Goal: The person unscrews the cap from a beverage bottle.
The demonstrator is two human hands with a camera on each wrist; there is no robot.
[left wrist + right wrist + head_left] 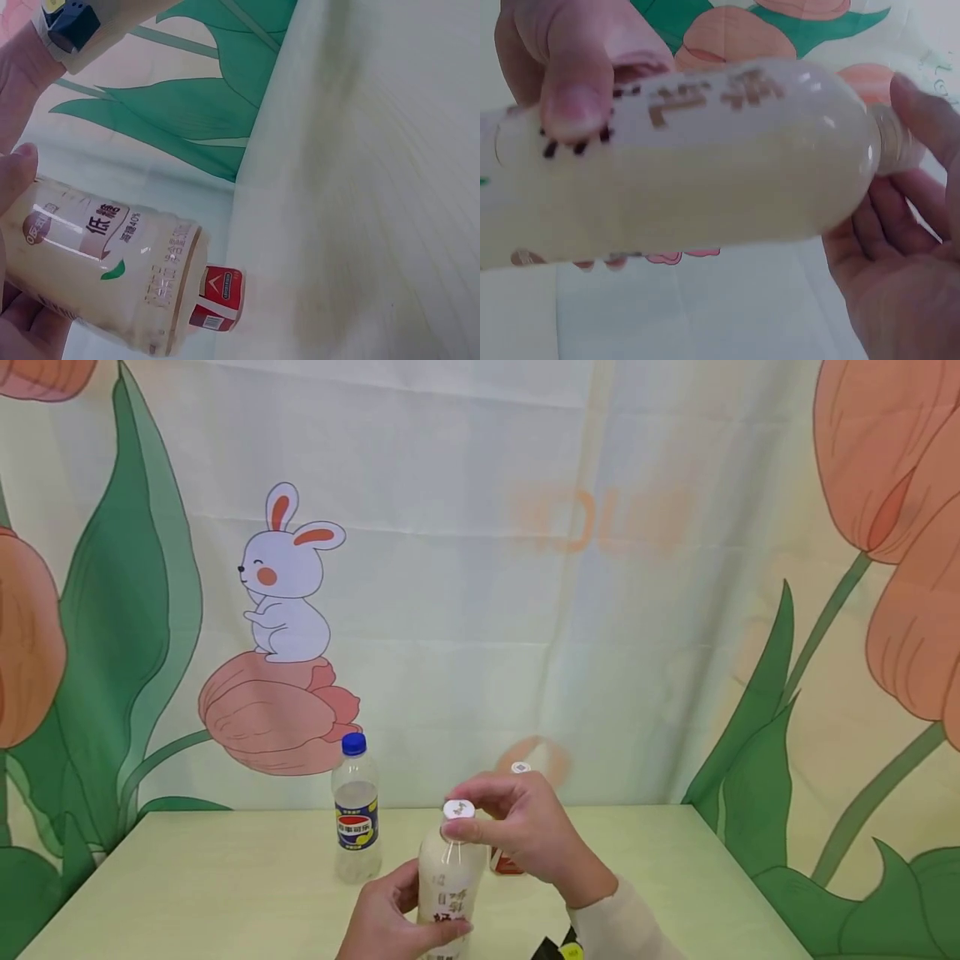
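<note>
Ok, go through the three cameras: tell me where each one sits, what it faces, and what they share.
Head: worn high, faces forward and down at the table; both hands hold the milky bottle.
Left wrist: beside the left hand, looking along the bottle's label toward a red carton; the other arm's sleeve shows.
Right wrist: close under the right hand, facing the bottle's neck; left fingers show.
All three share the bottle.

The scene is evenly, softly lit; shadows are faint. Both wrist views are blurred, and highlights are seen on the milky bottle [690,165].
</note>
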